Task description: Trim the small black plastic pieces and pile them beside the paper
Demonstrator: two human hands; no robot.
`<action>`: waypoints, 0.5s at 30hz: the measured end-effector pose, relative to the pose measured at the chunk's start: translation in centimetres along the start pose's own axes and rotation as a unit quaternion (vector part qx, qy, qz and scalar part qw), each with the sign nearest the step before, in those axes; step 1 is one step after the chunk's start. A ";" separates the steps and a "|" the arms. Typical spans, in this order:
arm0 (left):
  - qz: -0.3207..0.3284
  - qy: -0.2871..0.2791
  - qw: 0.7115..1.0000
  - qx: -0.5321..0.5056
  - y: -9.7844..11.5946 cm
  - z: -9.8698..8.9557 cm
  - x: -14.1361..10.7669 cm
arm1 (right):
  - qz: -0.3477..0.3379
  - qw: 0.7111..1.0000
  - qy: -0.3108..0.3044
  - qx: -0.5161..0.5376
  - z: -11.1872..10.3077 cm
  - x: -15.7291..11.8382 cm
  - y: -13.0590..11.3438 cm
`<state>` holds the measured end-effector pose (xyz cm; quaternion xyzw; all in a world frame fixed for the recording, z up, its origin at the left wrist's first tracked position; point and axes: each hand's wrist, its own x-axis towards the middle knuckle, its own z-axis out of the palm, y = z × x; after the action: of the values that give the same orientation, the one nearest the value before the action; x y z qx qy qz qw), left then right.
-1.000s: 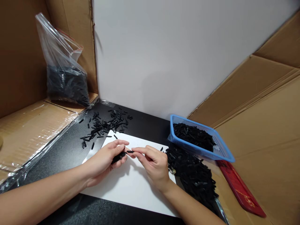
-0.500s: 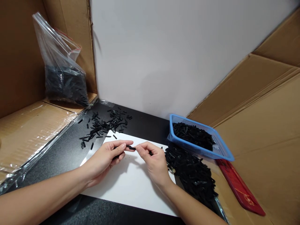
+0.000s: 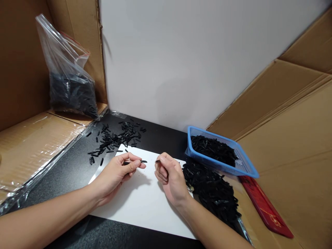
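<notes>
Pinching a thin black stick (image 3: 143, 161) tight between thumb and finger of the left hand (image 3: 123, 169), with its tip poking out to the right. Gripping a small dark bit (image 3: 157, 161) in the right hand (image 3: 171, 179), with fingers curled in; maybe a stick too, but mostly hidden, so hard to tell. Holding both hands apart over a white sheet (image 3: 142, 211), with loose black sticks (image 3: 112, 139) past the left, and a big black heap (image 3: 218, 195) and blue basket (image 3: 245, 160) by the right.
</notes>
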<state>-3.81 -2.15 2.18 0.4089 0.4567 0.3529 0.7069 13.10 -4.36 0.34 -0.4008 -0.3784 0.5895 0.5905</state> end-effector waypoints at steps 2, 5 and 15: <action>0.011 0.003 1.000 0.004 0.1 0.1 -0.1 | 0.038 0.996 -0.017 0.081 0.1 0.1 -0.2; 0.028 0.002 0.999 0.018 0.1 0.2 -0.2 | 0.054 0.996 -0.022 0.066 0.2 0.1 -0.3; 0.049 -0.005 0.997 0.055 0.1 0.2 -0.3 | 0.017 0.992 -0.011 -0.122 0.2 0.0 0.6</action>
<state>-3.67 -2.43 2.38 0.4711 0.4515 0.3595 0.6671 12.69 -4.32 -0.16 -0.4696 -0.4472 0.5534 0.5227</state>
